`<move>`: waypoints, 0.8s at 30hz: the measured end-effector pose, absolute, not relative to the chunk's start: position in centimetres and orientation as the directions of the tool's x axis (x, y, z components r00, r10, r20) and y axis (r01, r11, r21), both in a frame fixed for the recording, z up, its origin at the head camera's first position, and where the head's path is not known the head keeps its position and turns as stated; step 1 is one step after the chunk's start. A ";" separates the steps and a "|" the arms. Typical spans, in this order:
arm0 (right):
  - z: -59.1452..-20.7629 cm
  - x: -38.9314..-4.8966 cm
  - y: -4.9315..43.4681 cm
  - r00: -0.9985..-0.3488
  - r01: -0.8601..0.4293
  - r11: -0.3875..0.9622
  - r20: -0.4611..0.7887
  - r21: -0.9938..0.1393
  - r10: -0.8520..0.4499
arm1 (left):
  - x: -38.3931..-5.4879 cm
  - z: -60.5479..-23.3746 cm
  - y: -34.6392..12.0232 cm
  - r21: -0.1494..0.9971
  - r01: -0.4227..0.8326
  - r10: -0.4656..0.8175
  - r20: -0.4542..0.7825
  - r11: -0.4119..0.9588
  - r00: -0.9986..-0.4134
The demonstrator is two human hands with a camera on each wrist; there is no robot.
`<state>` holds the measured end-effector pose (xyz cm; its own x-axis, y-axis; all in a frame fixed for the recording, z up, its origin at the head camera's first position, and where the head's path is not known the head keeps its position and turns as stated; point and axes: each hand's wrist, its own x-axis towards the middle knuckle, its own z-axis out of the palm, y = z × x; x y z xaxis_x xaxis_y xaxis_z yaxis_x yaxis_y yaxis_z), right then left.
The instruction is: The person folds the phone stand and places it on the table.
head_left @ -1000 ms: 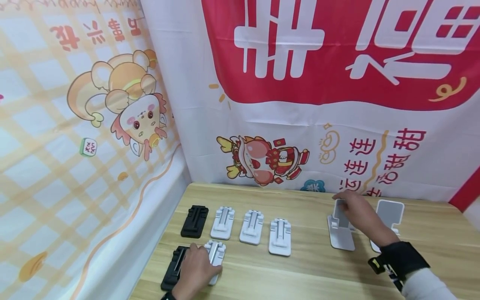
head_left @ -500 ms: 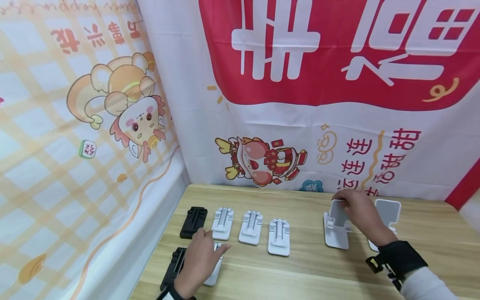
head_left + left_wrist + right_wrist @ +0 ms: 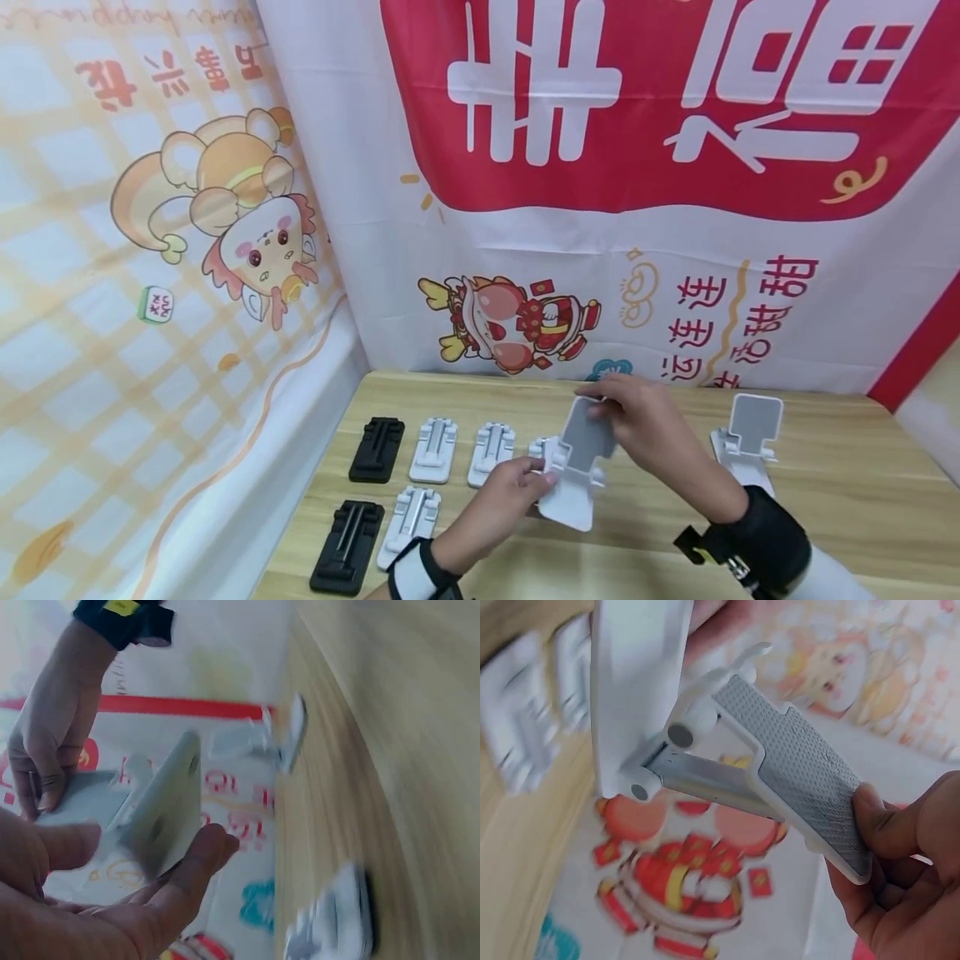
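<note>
Near the table's middle, a white phone stand is held unfolded above the surface, its base tilted. My right hand pinches the top of its grey-padded upper plate between thumb and fingers. On the other side, my left hand grips the edge of the base, thumb on one face and fingers behind, as the left wrist view shows around the base. A hinged metal arm links the two parts. Another unfolded white stand is on the table, right of my right forearm.
Folded white stands and two black ones, a back one and a front one, lie on the left of the wooden table. The held stand partly hides one white stand. Printed cloth hangs behind and at left.
My right hand has lifted the unfolded stand and brought it left. My left hand has left the front folded white stand and moved right to take hold of the lifted stand's base.
</note>
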<state>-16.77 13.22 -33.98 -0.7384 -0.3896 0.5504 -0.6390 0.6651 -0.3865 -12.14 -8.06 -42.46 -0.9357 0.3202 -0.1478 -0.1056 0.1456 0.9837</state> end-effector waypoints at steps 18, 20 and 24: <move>-32.9 -16.0 11.7 -0.816 -0.577 0.552 0.402 -0.602 -0.415 | -12.0 -41.6 -8.3 0.968 -0.243 0.285 -0.215 -0.064 -0.934; -33.1 -16.2 11.9 -0.839 -0.532 0.524 0.333 -0.665 -0.430 | -12.0 -41.2 -8.5 0.969 -0.238 0.282 -0.208 -0.074 -0.937; -33.5 -16.2 11.8 -0.871 -0.445 0.506 0.226 -0.739 -0.436 | -12.1 -40.3 -8.7 0.966 -0.252 0.279 -0.226 -0.063 -0.933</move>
<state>-16.18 11.75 -33.54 -0.8710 -0.4360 0.2264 -0.4453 0.5061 -0.7386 -12.07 -8.72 -40.33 -0.9335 0.2787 -0.2257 -0.2522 -0.0628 0.9656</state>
